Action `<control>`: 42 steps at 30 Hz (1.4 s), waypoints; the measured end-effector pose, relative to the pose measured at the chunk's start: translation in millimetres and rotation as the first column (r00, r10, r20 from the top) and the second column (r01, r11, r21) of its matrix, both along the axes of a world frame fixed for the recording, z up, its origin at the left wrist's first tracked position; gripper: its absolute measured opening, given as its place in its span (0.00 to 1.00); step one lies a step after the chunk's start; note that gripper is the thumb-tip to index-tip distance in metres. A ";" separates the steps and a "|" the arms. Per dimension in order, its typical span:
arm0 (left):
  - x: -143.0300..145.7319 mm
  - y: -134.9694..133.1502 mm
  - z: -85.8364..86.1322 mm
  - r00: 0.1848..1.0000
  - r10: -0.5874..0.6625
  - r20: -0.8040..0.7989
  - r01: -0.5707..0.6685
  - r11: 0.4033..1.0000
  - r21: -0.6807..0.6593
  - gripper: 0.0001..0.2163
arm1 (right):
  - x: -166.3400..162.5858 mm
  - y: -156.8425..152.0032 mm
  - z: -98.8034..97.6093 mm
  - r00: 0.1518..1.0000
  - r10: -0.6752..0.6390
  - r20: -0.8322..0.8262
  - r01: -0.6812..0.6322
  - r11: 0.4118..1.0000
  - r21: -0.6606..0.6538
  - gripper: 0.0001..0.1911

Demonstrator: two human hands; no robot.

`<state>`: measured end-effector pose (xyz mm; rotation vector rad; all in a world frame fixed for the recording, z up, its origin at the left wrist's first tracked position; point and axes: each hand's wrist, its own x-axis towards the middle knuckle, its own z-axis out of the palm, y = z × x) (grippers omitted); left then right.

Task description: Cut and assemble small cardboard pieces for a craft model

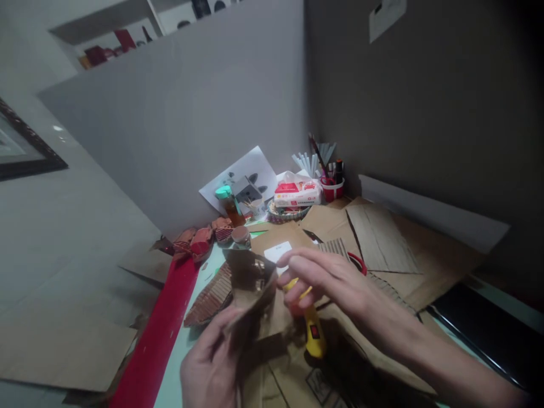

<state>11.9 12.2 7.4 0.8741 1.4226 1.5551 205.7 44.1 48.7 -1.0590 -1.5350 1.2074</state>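
I see my left hand (210, 365) low in view, fingers pinched on a brown cardboard piece (250, 283) raised above the table. My right hand (335, 280) reaches across, fingers loosely extended, tips touching that piece's edge, over a yellow utility knife (313, 331).

Left hand (210, 368): we see it bare, with no glove, ring or band on the fingers that show.
Right hand (331, 280): bare as well; we find nothing worn on fingers or knuckles.
Right wrist and forearm: uncovered right to the frame's edge; we see no sleeve, cuff, watch or bracelet.
Left wrist: cut off by the lower frame edge, so we cannot tell what it wears.
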 end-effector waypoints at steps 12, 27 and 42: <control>-4.6 -0.3 2.6 0.929 -0.254 0.268 0.292 0.950 -0.110 0.16 | -5.2 -8.9 -6.6 0.985 -0.010 0.173 -0.081 0.856 0.510 0.21; -13.5 5.6 8.4 0.840 -0.410 -0.355 0.398 0.911 -0.111 0.10 | 9.7 -9.9 2.4 0.881 -0.210 0.425 -0.169 0.699 0.694 0.15; -13.2 7.4 2.6 0.791 -0.411 -0.454 0.422 0.903 -0.083 0.11 | -15.9 -16.9 -16.1 0.844 -0.070 0.531 -0.189 0.889 0.418 0.15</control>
